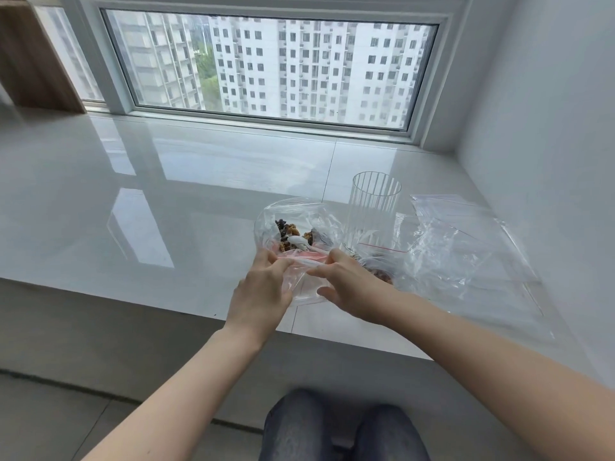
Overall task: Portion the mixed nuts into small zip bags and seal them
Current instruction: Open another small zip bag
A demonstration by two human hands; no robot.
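Note:
A clear container (266, 224) holds mixed nuts (293, 235) and a white spoon (301, 243). In front of it, a small clear zip bag (304, 287) with a red strip is held over the sill's front edge. My left hand (263, 291) pinches the bag's top at the left. My right hand (349, 287) pinches the top at the right. Whether the bag holds any nuts is hidden by my hands. Another zip bag (382, 264) with nuts inside lies just right of my right hand.
A tall ribbed clear glass (374, 207) stands behind the bags. Several empty zip bags (466, 247) lie spread at the right, near the white wall (549, 144). The glossy white sill (149, 201) stretches left below the window. My knees (342, 430) are below.

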